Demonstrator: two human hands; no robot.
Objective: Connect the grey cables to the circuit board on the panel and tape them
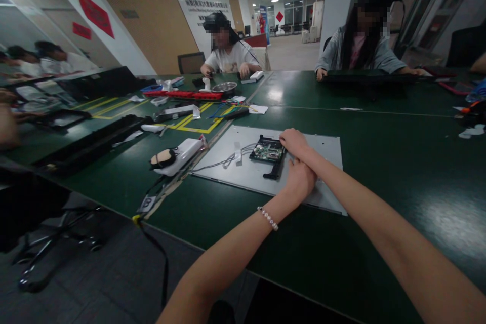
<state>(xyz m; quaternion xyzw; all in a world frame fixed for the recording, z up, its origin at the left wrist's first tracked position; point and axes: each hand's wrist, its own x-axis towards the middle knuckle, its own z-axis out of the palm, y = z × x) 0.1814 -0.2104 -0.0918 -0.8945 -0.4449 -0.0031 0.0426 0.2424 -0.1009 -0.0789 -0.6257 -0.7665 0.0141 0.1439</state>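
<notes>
A grey metal panel (319,149) lies flat on the green table (379,172). On it sits a small green circuit board (267,151) in a black frame, with a black bracket (274,171) below it and white wires (228,161) running off to the left. My right hand (294,143) rests at the board's right edge, fingers curled against it. My left hand (299,179), with a bead bracelet on the wrist, lies just below the right one, fingers tucked under it and hidden.
A white device with a tan and black tool on it (176,156) lies left of the panel. Black trays (94,142), yellow tape lines (190,120), a red strip (182,94) and a metal bowl (224,88) fill the left side. Two people sit across the table.
</notes>
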